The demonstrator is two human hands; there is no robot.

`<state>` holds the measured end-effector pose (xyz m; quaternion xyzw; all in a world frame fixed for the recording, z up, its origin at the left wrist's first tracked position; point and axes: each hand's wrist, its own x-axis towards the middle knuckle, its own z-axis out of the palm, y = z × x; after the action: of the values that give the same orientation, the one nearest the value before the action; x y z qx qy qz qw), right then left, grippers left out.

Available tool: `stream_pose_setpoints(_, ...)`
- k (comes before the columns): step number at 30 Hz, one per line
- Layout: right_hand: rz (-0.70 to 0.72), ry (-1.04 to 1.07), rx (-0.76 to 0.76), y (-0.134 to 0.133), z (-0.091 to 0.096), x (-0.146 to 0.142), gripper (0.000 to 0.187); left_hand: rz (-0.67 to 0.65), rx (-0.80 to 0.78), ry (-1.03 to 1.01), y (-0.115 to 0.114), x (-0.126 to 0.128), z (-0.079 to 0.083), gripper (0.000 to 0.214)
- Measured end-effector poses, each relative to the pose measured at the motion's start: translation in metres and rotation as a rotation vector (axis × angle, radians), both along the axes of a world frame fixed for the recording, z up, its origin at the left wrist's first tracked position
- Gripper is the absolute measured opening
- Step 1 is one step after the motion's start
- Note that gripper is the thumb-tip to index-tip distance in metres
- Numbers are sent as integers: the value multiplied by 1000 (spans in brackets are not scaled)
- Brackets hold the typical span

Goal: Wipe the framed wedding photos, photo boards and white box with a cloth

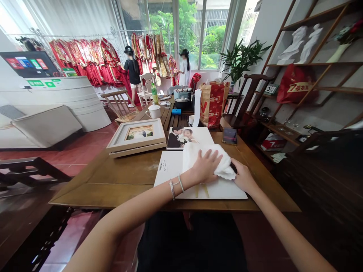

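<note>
My left hand (206, 166) lies flat with spread fingers on a white cloth (188, 155), pressing it down. Under the cloth is a white panel (171, 177) with a barcode print at its left and tan marks near its front edge. At the cloth's right end my right hand (244, 176) is closed round something dark, mostly hidden by the cloth and fingers. Just beyond, a photo print of a couple (177, 138) lies partly covered by the cloth.
Two stacked picture frames (119, 141) lie left on the wooden table (113, 177). A phone (229, 136) is at the right; a red-and-tan bag (211, 105), white lidded mug (154, 112) and blue box (176, 111) stand farther back. Two people are by the red garments (85, 56).
</note>
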<state>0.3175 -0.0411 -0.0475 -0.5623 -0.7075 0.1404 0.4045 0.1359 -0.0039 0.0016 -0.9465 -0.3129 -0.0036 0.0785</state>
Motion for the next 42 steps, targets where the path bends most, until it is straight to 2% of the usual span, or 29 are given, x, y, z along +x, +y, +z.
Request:
stream_pose_setpoints(4,-10,-16,-21,0,-3,2,40,39,3,22,-15,-4,5,72)
stream_pose_setpoints(8,-28,-10,-28,1,-6,2,44,49,-45,90,-54,-11,15,73)
stream_pose_setpoints(11,-30,-4,-30,1,-7,1,41,37,-67,153,-87,-17,23,76)
stream_pose_setpoints(13,-34,-3,-27,1,-7,0,39,35,-75,174,-99,-20,25,76)
stream_pose_setpoints(16,-32,-1,-16,1,-7,0,38,64,-75,165,-92,-19,23,77)
stream_pose_setpoints(22,20,6,13,3,-9,1,33,169,18,66,-31,-10,6,81)
stream_pose_setpoints(25,33,8,20,4,-10,2,33,190,48,29,-16,-6,1,81)
stream_pose_setpoints(29,41,9,24,4,-9,1,34,203,34,52,-24,-4,3,80)
stream_pose_setpoints(35,39,19,27,3,-9,2,35,159,20,114,-69,-8,10,84)
stream_pose_setpoints(37,38,24,25,4,-9,3,34,135,24,114,-78,-10,9,85)
stream_pose_setpoints(39,37,27,23,4,-10,3,35,121,19,109,-77,-10,9,85)
stream_pose_setpoints(42,39,26,21,4,-11,4,37,125,9,102,-62,-9,8,82)
